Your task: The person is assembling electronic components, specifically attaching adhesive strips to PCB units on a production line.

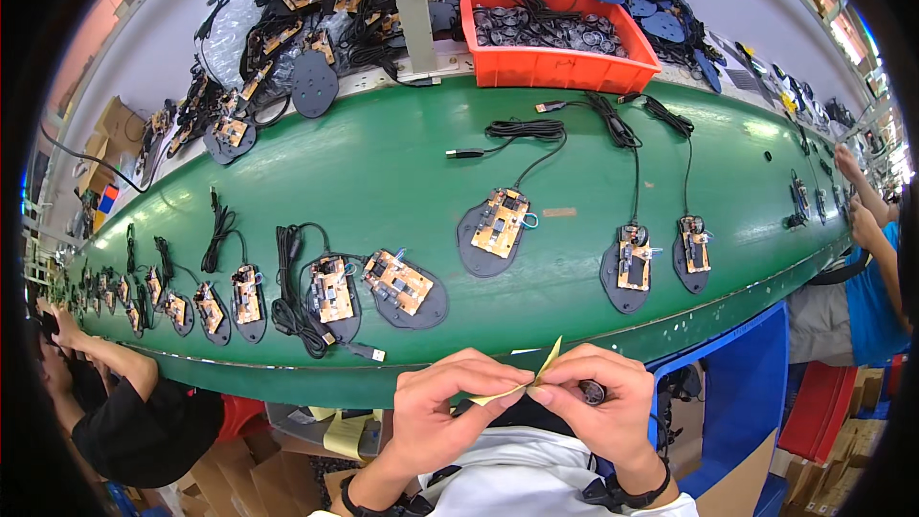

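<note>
Close to my body, in front of the green belt's near edge, both hands pinch a small piece of yellow paper (549, 360) that is creased between them. My left hand (450, 412) is closed on its left part, with thumb and fingertips together. My right hand (598, 400) pinches the other part, the fingertips almost touching those of the left. A small dark round piece, like a mouse scroll wheel (593, 391), sits in the curled fingers of my right hand. Beyond my hands lie mouse bases with tan circuit boards (500, 225) and coiled black cables.
The green conveyor belt (402, 172) crosses in front. A red bin (565, 67) of dark wheels stands behind it, beside heaped mouse parts (316, 81). A blue crate (737, 393) is at my right, yellow sheets (349, 436) at my left. Co-workers' arms (124, 364) reach in at both sides.
</note>
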A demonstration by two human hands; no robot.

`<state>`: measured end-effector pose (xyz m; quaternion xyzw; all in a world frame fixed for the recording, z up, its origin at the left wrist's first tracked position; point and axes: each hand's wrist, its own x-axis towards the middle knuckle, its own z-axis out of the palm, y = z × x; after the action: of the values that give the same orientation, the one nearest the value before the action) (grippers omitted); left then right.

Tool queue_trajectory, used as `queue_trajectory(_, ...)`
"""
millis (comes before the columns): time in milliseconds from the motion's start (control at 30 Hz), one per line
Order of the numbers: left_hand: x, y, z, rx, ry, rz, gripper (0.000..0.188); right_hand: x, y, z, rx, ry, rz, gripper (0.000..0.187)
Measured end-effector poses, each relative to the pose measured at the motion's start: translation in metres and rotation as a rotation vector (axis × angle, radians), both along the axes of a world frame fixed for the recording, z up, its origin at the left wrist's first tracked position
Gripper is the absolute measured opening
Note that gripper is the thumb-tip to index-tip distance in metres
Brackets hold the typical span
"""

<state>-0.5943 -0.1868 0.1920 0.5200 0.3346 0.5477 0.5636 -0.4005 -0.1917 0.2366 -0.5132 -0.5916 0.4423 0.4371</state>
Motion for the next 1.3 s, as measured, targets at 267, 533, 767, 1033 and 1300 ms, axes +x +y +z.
queue_trajectory(267,-0.002,0.004,0.008,0.127,0.151,0.038,0.021,0.0,0.0,-0.002,-0.118,0.097,0.02,0.012)
queue_trajectory(533,-0.003,0.005,0.008,0.148,0.177,0.035,0.022,-0.002,0.001,-0.004,-0.154,0.132,0.04,0.012)
queue_trajectory(767,-0.002,0.005,0.013,0.053,0.116,0.024,0.017,-0.005,0.001,-0.009,-0.066,0.128,0.014,0.012)
queue_trajectory(1033,-0.007,0.006,0.013,0.014,0.118,-0.001,0.008,-0.015,0.002,-0.011,0.119,-0.074,0.017,0.015)
queue_trajectory(1300,-0.006,0.0,0.01,-0.463,-0.148,0.015,0.015,-0.022,0.002,-0.02,0.516,-0.335,0.087,0.024)
